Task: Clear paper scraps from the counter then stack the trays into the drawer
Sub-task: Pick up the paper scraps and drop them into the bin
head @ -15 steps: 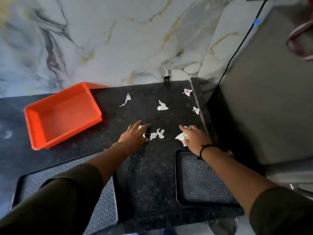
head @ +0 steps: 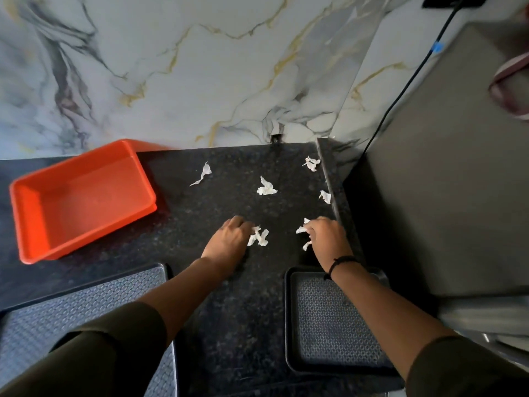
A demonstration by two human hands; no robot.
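Note:
Several white paper scraps lie on the black speckled counter [head: 229, 282]: one thin scrap [head: 202, 173] at the back left, one [head: 266, 187] in the middle, one [head: 312, 163] at the back right, one [head: 325, 196] by the right edge. My left hand [head: 230, 239] rests palm down, fingers curled onto a twisted scrap [head: 259, 236]. My right hand [head: 326, 236] is closed around crumpled scraps [head: 303, 229], white bits showing beside its fingers. An orange tray [head: 28, 224] sits at the left. Two black textured trays lie near me, a large one [head: 86, 296] and a small one [head: 289, 325].
A marble wall rises behind the counter. A grey appliance [head: 443, 167] stands to the right, beyond the counter's raised right edge, with a black cable [head: 406, 81] running up the wall. My forearms cross over both black trays.
My left hand's fingers have curled in over the scrap beside it. My right hand has closed tighter on its scraps. The camera view has shifted slightly.

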